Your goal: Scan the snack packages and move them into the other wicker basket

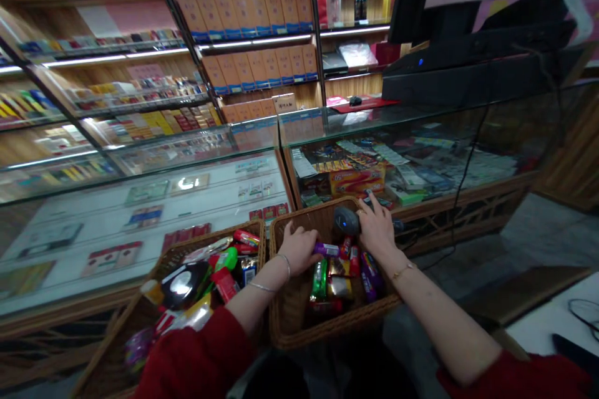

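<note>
Two wicker baskets stand side by side against a glass counter. Over the right basket [322, 338], my left hand [298, 247] has its fingers bent around the end of a purple packet [329, 250]. My right hand [375, 227] is at that basket's far right corner, beside a dark round object with a blue light [346, 222]; its fingers reach over the rim and what they grip, if anything, is hidden. Below my hands lie a green packet [319, 279], a gold one [340, 287] and more purple packets [369, 283]. Mixed colourful packets fill part of the left basket [105, 349].
The glass counter [253, 131] runs behind the baskets with boxes and cards inside. A monitor stand [449, 43] rests on it at the right, its cable [463, 177] hanging down. Stocked shelves rise behind. A white surface [552, 318] is at the lower right.
</note>
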{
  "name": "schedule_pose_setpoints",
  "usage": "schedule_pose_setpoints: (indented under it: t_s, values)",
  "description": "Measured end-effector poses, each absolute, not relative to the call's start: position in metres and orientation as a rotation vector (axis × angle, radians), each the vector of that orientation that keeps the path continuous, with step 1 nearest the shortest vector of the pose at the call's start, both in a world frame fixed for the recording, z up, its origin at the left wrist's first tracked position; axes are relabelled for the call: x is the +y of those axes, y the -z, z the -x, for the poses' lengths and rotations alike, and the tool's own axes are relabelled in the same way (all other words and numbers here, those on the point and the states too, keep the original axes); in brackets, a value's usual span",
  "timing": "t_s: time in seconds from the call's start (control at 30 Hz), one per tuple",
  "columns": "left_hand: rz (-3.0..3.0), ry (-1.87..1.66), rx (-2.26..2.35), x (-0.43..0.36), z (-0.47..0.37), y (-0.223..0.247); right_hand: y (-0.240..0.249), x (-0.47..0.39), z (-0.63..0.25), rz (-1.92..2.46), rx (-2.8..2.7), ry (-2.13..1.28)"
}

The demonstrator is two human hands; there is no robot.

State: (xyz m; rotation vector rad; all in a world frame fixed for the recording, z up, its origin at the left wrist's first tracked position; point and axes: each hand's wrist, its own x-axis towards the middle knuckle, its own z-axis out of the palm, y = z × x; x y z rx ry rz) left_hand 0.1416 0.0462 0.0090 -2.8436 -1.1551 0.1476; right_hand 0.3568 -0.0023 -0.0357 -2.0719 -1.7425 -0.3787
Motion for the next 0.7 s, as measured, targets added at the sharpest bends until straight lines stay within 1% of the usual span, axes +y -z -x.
schedule_pose_setpoints:
  t_s: [0.13, 0.23, 0.53, 0.7]
  values:
    - [2.648, 0.182, -1.212, 0.041, -0.121, -0.017, 0.041, -0.001, -0.355, 2.031, -1.76, 0.372]
    - [2.513, 0.341, -1.261, 0.039, -0.114, -0.015, 0.04, -0.002, -0.353, 1.985, -1.763, 0.38]
    - [2.351, 0.436, -1.39, 0.047, -0.099, 0.0, 0.018, -0.01, -0.335, 1.866, -1.82, 0.321]
    - [2.306, 0.489, -1.446, 0.052, -0.094, 0.005, 0.02, -0.012, -0.317, 1.773, -1.833, 0.335]
